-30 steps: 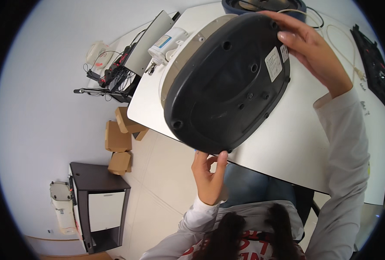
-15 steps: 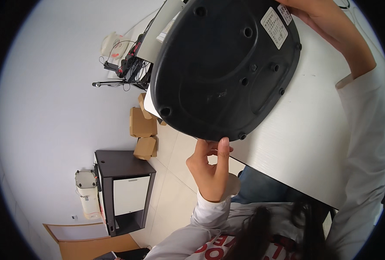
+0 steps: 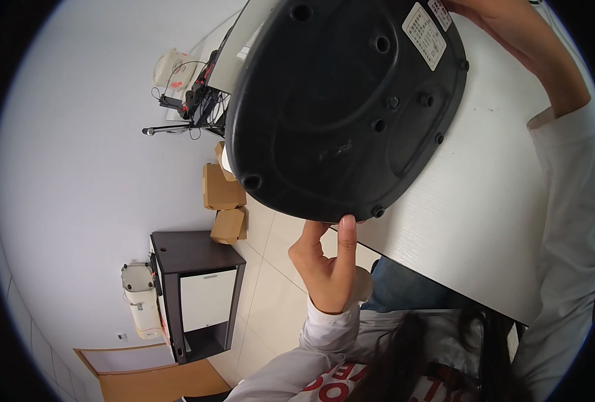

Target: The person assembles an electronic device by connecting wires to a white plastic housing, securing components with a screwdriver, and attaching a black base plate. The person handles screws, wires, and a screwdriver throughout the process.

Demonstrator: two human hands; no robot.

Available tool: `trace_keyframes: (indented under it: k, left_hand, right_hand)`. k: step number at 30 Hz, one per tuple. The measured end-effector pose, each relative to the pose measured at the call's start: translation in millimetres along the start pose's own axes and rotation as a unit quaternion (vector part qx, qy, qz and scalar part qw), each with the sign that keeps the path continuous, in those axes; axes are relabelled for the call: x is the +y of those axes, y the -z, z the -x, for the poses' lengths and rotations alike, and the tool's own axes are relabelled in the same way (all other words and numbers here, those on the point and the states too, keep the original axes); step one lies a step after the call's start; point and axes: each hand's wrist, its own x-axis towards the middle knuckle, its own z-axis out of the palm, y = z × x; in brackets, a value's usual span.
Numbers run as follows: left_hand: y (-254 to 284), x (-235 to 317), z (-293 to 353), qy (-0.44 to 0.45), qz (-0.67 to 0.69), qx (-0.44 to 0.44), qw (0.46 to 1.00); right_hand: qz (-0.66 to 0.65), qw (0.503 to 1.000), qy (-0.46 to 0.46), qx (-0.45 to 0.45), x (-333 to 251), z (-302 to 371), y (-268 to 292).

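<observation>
A large black plastic shell (image 3: 324, 120) with rounded corners fills the upper middle of the view, its recessed screw holes facing me. White printed labels (image 3: 424, 37) are stuck near its upper right edge. My left hand (image 3: 327, 271) pinches the bottom edge, thumb on the near face and fingers curled behind. At the upper right edge, beside the labels, my right hand (image 3: 491, 20) grips the shell; its fingertips are hidden or cut off by the frame. The shell is held tilted above the white table (image 3: 475, 201).
A dark cabinet with a white door (image 3: 197, 281) stands on the tiled floor (image 3: 264, 268) at lower left. Cardboard boxes (image 3: 224, 187) sit beyond it. Cables and a black stand (image 3: 193, 110) are behind the shell's left side.
The shell has tilted a little, its left edge shifting slightly left. Both hands keep their grip in nearly the same places. The background has shifted slightly.
</observation>
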Motion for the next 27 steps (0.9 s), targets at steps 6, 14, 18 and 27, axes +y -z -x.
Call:
trace_keyframes:
  k: [6, 14, 18, 27]
  left_hand:
    - [-1.0, -3.3, -0.7, -0.013, 0.0, 0.002, 1.0]
    - [-0.8, -6.3, 2.3, -0.002, -0.031, 0.006, 1.0]
    - [-3.1, -6.9, 1.5, -0.006, -0.007, 0.032, 0.999]
    - [-2.6, -5.3, 0.7, 0.004, -0.03, 0.035, 0.999]
  right_hand:
    - [0.013, 0.999, 0.024, -0.024, 0.6, -3.0, 3.8]
    - [-0.007, 0.999, 0.006, -0.034, -1.2, 0.8, 4.9]
    - [-0.036, 0.998, -0.011, -0.056, 15.0, -16.8, 11.6]
    - [0.044, 0.991, 0.125, -0.001, 53.4, -23.0, 4.2]
